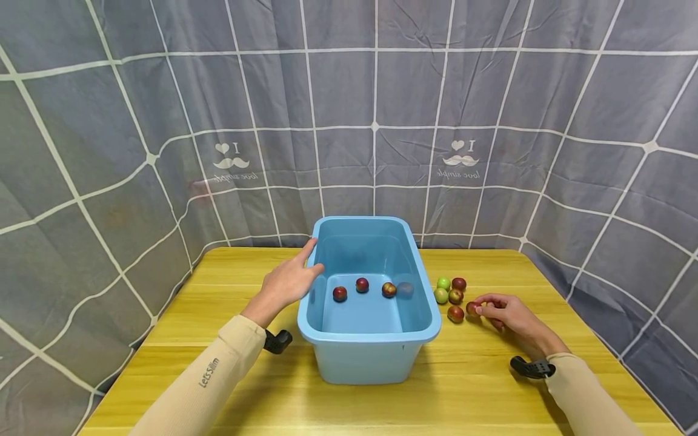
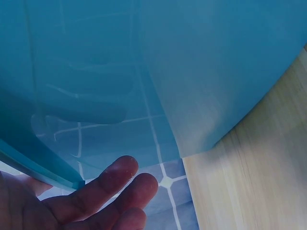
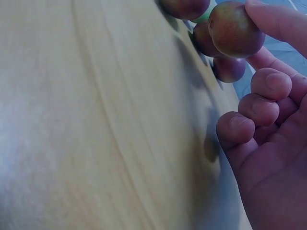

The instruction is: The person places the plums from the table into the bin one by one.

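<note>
In the head view my left hand (image 1: 289,281) holds the left rim of a blue plastic bin (image 1: 360,336), thumb over the rim and fingers along the outside. The left wrist view shows these fingers (image 2: 122,170) beside the bin's outer wall (image 2: 216,76). To the right of the bin, my right hand (image 1: 509,315) pinches a reddish plum (image 1: 472,309) between thumb and index finger. Close up, that plum (image 3: 235,29) is red with greenish patches, and the other fingers (image 3: 235,128) are curled in. Three red plums, one of them (image 1: 362,284) farthest back, lie apart on the bin floor.
Beside the bin's right wall sit several loose fruits: red plums, one (image 1: 455,313) nearest the front, and two green ones, one (image 1: 440,295) by the wall. All stand on a wooden table (image 1: 245,363). A grey checked curtain (image 1: 349,91) hangs behind and at both sides.
</note>
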A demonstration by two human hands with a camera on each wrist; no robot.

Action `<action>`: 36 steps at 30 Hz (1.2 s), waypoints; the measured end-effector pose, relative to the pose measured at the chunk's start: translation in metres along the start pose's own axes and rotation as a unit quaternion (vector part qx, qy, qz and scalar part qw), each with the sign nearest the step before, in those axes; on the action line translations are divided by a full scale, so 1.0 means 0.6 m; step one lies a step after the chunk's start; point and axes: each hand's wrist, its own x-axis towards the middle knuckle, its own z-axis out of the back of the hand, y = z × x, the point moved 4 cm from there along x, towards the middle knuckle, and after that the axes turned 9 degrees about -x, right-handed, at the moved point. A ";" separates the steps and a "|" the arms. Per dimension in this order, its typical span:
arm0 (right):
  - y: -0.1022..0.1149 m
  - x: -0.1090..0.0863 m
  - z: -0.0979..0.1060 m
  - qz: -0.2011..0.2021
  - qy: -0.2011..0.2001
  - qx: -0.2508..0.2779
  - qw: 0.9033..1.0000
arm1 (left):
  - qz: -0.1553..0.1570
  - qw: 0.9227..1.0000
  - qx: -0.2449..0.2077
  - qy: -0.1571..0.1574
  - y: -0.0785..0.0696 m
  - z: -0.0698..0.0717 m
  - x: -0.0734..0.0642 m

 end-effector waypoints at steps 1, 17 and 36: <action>0.002 0.000 0.001 0.005 0.003 0.000 1.000 | 0.000 1.000 0.000 0.000 0.000 0.000 0.000; 0.041 0.000 0.021 0.028 -0.022 -0.005 0.999 | -0.005 1.000 0.000 -0.001 -0.001 0.001 -0.002; 0.108 0.010 0.047 0.087 -0.024 -0.016 0.996 | 0.000 1.000 -0.008 0.002 -0.002 0.001 -0.004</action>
